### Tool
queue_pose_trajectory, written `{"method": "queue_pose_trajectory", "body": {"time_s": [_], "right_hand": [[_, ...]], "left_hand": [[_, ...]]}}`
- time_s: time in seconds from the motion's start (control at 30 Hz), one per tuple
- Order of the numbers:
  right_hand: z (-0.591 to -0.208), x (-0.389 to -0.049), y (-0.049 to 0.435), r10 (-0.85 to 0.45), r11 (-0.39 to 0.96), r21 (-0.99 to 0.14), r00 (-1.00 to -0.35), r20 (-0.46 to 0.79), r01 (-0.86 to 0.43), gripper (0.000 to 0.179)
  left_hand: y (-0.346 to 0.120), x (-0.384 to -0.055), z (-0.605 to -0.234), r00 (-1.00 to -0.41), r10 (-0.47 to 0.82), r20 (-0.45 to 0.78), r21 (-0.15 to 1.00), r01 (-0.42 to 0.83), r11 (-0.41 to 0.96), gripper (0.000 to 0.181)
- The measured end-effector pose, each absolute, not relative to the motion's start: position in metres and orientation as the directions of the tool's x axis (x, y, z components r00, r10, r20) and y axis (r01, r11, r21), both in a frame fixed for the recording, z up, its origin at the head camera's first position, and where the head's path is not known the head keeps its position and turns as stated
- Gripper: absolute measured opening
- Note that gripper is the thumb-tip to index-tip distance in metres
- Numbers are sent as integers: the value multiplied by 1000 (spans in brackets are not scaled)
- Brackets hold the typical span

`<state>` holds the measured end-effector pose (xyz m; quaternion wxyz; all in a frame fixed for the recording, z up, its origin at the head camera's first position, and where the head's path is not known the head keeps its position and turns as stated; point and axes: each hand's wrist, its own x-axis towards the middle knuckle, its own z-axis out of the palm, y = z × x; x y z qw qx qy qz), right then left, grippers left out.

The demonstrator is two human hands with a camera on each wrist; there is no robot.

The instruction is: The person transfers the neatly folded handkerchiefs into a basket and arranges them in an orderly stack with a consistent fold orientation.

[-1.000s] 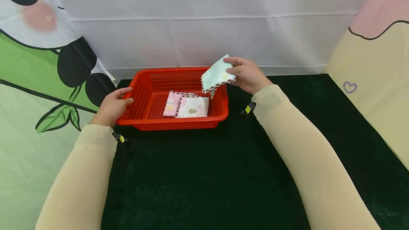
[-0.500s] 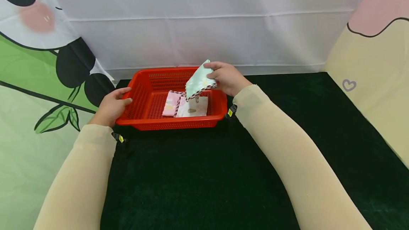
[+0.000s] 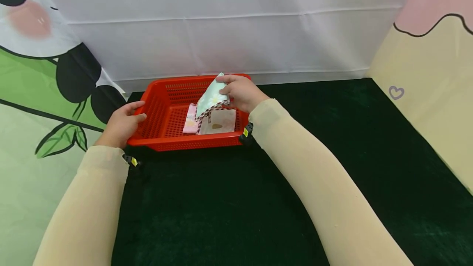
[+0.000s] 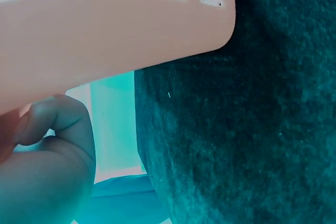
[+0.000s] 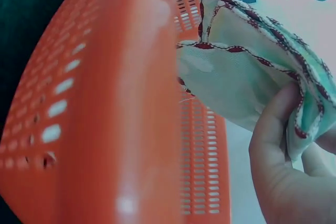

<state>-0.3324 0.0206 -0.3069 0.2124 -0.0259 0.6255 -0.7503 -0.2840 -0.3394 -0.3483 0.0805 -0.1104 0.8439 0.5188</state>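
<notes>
My right hand pinches a folded mint-green handkerchief with a checked dark-and-white edge, tilted above the inside of a red plastic basket. In the right wrist view the thumb presses on the folded layers of the handkerchief. Below it on the basket floor lie a folded pink handkerchief and a folded white one with a brown patch, side by side; the green one partly hides both. My left hand grips the basket's left rim, its fingers curled at the edge in the left wrist view.
The basket stands near the back of a table covered with dark green cloth. Close behind hangs a white curtain. Printed cloth with a cartoon panda borders the left; cream and pink cloth borders the right.
The right hand has carried the green handkerchief leftward, from the basket's right end to over the pink and white ones. The left hand has stayed on the rim; the whole view has shifted slightly.
</notes>
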Motion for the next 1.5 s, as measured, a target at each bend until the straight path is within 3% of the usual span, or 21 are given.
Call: {"method": "queue_pose_trajectory", "body": {"time_s": [0.97,1.5], "right_hand": [[-334,-332,-19,-387,-135,-906,-863,-324,401,38],[-333,-335,16,-341,104,-927,-863,-374,360,48]], "left_hand": [[-326,-277,-345,-965,-91,-247,867,-262,424,60],[-318,-279,-348,-962,-95,-256,872,-272,407,61]]}}
